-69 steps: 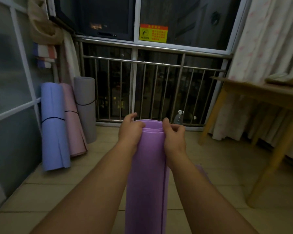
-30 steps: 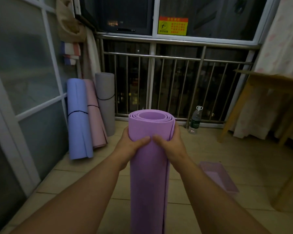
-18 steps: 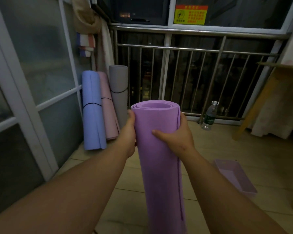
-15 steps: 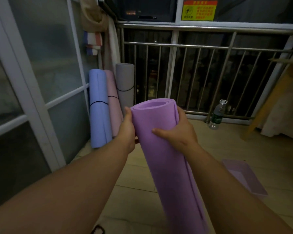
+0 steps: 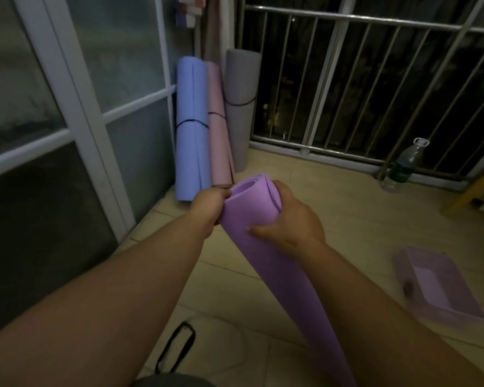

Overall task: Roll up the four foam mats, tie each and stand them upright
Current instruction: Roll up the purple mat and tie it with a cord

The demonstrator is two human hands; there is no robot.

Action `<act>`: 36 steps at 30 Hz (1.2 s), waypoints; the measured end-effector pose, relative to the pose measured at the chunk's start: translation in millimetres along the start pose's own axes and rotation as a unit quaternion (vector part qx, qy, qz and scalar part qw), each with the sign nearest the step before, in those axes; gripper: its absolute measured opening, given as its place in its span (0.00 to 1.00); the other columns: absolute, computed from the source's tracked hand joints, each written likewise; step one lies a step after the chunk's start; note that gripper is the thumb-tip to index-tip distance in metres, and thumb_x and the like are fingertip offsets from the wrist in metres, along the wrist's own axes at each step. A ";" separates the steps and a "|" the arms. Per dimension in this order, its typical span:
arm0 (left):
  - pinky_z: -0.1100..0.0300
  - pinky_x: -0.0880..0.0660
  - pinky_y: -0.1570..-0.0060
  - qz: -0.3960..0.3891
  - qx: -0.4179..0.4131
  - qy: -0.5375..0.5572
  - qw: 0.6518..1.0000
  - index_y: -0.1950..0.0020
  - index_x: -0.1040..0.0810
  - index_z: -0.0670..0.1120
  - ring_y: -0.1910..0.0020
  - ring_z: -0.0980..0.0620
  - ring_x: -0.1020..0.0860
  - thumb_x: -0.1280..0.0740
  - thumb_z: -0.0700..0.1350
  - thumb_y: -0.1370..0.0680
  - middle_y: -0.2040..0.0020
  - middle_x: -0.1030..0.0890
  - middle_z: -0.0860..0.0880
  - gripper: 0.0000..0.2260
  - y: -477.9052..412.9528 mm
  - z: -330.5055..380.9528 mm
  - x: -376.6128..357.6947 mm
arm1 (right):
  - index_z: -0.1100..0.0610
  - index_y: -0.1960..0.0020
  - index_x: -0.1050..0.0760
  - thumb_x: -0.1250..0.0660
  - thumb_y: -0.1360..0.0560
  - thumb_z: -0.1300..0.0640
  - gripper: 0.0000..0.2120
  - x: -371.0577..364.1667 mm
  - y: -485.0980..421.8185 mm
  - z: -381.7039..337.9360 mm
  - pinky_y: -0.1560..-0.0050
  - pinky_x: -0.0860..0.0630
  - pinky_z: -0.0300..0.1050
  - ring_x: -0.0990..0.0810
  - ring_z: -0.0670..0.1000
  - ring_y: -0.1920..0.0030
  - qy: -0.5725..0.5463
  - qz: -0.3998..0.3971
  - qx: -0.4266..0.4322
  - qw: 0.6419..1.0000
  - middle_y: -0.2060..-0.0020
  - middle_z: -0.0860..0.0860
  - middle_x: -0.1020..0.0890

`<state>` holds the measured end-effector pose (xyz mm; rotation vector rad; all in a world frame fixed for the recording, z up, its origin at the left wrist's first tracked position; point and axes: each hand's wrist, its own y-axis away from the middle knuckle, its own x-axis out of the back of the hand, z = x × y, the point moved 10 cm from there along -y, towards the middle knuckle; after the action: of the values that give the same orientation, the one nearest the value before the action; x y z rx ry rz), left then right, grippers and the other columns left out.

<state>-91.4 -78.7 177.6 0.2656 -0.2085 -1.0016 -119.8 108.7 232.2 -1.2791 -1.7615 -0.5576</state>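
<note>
Nearest item: a loose black band (image 5: 176, 348) lies in a loop on the floor (image 5: 341, 199) at 7 o'clock, touching nothing else. Ahead of it I hold the purple mat (image 5: 266, 255), fully rolled and tilted, its open end up toward 11 o'clock and its length running down past 5 o'clock out of view. My left hand (image 5: 209, 204) grips the roll's left side just below the open end; its fingers are hidden behind the foam. My right hand (image 5: 291, 219) is wrapped round the right side, fingers (image 5: 279, 190) curled over the rim and thumb (image 5: 259, 229) pressed across the front. A lilac tray (image 5: 458, 311) sits on the floor at 4 o'clock, well apart. At 11 o'clock, farther off, the blue mat (image 5: 192, 129), pink mat (image 5: 219, 135) and grey mat (image 5: 241, 107) stand upright side by side, each bound with a dark band, in the corner by the glass door (image 5: 76, 115). A bottle (image 5: 403, 167) stands at 2 o'clock against the railing (image 5: 344, 22).
</note>
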 end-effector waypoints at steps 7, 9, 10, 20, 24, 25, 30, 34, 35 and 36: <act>0.52 0.29 0.57 0.010 0.022 -0.065 0.998 0.51 0.19 0.43 0.59 0.47 0.26 0.33 0.46 0.27 0.56 0.21 0.42 0.09 -36.1 -57.7 48.3 | 0.40 0.23 0.48 0.24 0.38 0.37 0.51 -72.3 -13.4 -13.9 0.52 0.27 0.46 0.22 0.56 0.44 0.061 -0.068 0.008 0.996 0.41 0.51 0.21; 0.52 0.31 0.58 0.017 0.027 -0.095 0.995 0.56 0.21 0.45 0.60 0.47 0.28 0.35 0.47 0.26 0.59 0.23 0.42 0.07 -45.6 -79.1 64.0 | 0.41 0.22 0.50 0.24 0.37 0.38 0.52 -94.2 -14.7 -16.7 0.52 0.29 0.46 0.22 0.57 0.43 0.072 -0.092 0.013 0.993 0.40 0.52 0.22; 0.52 0.31 0.59 0.026 0.030 -0.104 0.994 0.58 0.23 0.45 0.60 0.47 0.29 0.36 0.47 0.25 0.60 0.24 0.42 0.07 -49.8 -91.0 72.8 | 0.41 0.22 0.50 0.24 0.37 0.38 0.52 -105.3 -14.6 -18.1 0.53 0.30 0.46 0.22 0.57 0.43 0.079 -0.105 0.015 0.991 0.40 0.52 0.22; 0.58 0.27 0.57 0.038 0.107 -0.249 0.962 0.52 0.19 0.39 0.51 0.41 0.19 0.34 0.42 0.23 0.51 0.17 0.38 0.08 -66.5 -265.2 117.3 | 0.38 0.26 0.47 0.25 0.38 0.39 0.47 -203.7 5.0 10.1 0.56 0.30 0.46 0.22 0.58 0.46 0.149 -0.199 0.021 0.968 0.46 0.52 0.22; 0.58 0.28 0.45 -0.023 0.126 -0.448 0.885 0.44 0.22 0.39 0.42 0.43 0.23 0.33 0.48 0.23 0.42 0.20 0.41 0.14 -64.2 -329.6 118.9 | 0.39 0.27 0.47 0.25 0.38 0.40 0.47 -229.3 10.6 21.9 0.55 0.29 0.46 0.21 0.58 0.48 0.169 -0.225 0.020 0.960 0.47 0.52 0.23; 0.58 0.28 0.44 -0.044 0.129 -0.473 0.870 0.43 0.22 0.39 0.41 0.44 0.23 0.33 0.49 0.23 0.41 0.21 0.40 0.15 -62.7 -342.5 117.7 | 0.39 0.27 0.47 0.25 0.38 0.40 0.47 -230.0 10.4 21.1 0.56 0.29 0.46 0.21 0.58 0.48 0.170 -0.222 0.023 0.960 0.47 0.52 0.23; 0.60 0.26 0.50 -0.084 0.182 -0.520 0.830 0.44 0.22 0.41 0.44 0.48 0.22 0.32 0.51 0.23 0.44 0.21 0.44 0.15 -52.5 -383.9 123.7 | 0.39 0.26 0.47 0.24 0.38 0.41 0.48 -235.7 8.0 24.4 0.56 0.31 0.45 0.22 0.58 0.49 0.169 -0.223 0.026 0.960 0.49 0.51 0.24; 0.60 0.26 0.50 -0.081 0.185 -0.532 0.822 0.46 0.22 0.40 0.45 0.48 0.22 0.35 0.46 0.22 0.44 0.20 0.43 0.11 -51.7 -392.5 130.5 | 0.39 0.26 0.47 0.24 0.38 0.41 0.48 -235.8 9.3 24.2 0.56 0.30 0.46 0.22 0.58 0.49 0.172 -0.227 0.025 0.958 0.53 0.50 0.28; 0.59 0.26 0.48 -0.077 0.183 -0.530 0.824 0.46 0.23 0.39 0.45 0.47 0.22 0.37 0.45 0.21 0.43 0.21 0.42 0.11 -51.5 -393.0 131.1 | 0.39 0.26 0.48 0.24 0.38 0.40 0.48 -235.0 9.4 23.8 0.56 0.30 0.46 0.22 0.58 0.49 0.173 -0.226 0.025 0.958 0.54 0.50 0.28; 0.58 0.26 0.46 -0.072 0.181 -0.527 0.827 0.45 0.23 0.39 0.44 0.46 0.22 0.38 0.44 0.20 0.42 0.21 0.41 0.11 -51.9 -392.7 131.5 | 0.39 0.26 0.48 0.24 0.38 0.40 0.49 -234.6 9.6 23.8 0.56 0.30 0.46 0.22 0.58 0.49 0.174 -0.227 0.026 0.958 0.53 0.50 0.28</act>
<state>50.9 -168.5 -204.4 0.0371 -1.4223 -1.1710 -96.9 5.6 21.3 -0.6805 -1.7519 -0.9275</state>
